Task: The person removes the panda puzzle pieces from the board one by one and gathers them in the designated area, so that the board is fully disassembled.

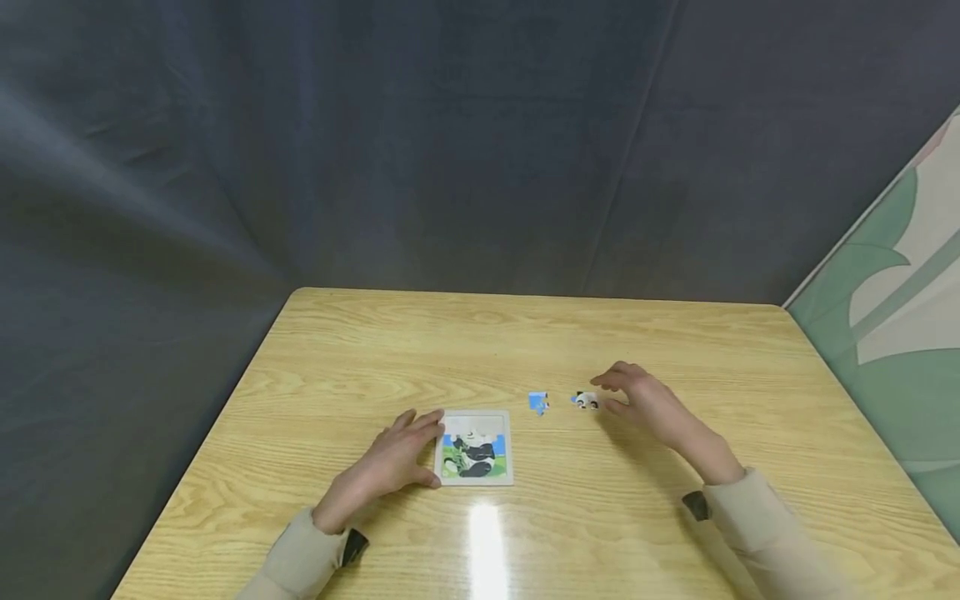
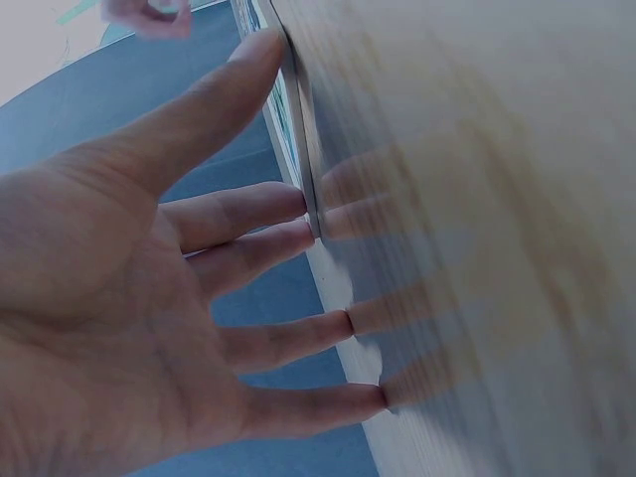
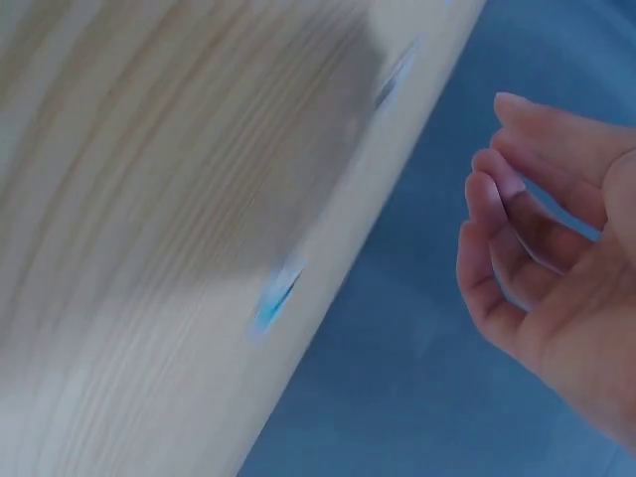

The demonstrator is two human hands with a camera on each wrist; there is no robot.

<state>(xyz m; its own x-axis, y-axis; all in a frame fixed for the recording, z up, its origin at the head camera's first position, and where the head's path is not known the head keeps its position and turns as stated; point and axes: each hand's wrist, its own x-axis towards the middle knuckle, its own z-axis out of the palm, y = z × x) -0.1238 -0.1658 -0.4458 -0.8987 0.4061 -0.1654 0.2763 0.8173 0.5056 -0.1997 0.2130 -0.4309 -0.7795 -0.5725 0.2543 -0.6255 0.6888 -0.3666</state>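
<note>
A square panda jigsaw puzzle [image 1: 480,458] in a pale tray [image 1: 511,450] lies on the table. Its upper part shows bare backing. My left hand [image 1: 393,457] rests at the tray's left side, fingers near the upper corner and thumb by the lower one. The left wrist view shows those fingers [image 2: 268,209] extended, tips against the tray edge and table. My right hand [image 1: 648,404] hovers above the table just right of a panda-face puzzle piece [image 1: 587,401]. Its fingers [image 3: 497,219] bend loosely and hold nothing. A blue puzzle piece [image 1: 537,402] lies between that piece and the tray.
The wooden table [image 1: 360,350] has a glossy light streak in front of the tray. Dark curtains [image 1: 465,150] hang behind it and at the left. A green and white patterned panel [image 1: 892,283] stands along the right side.
</note>
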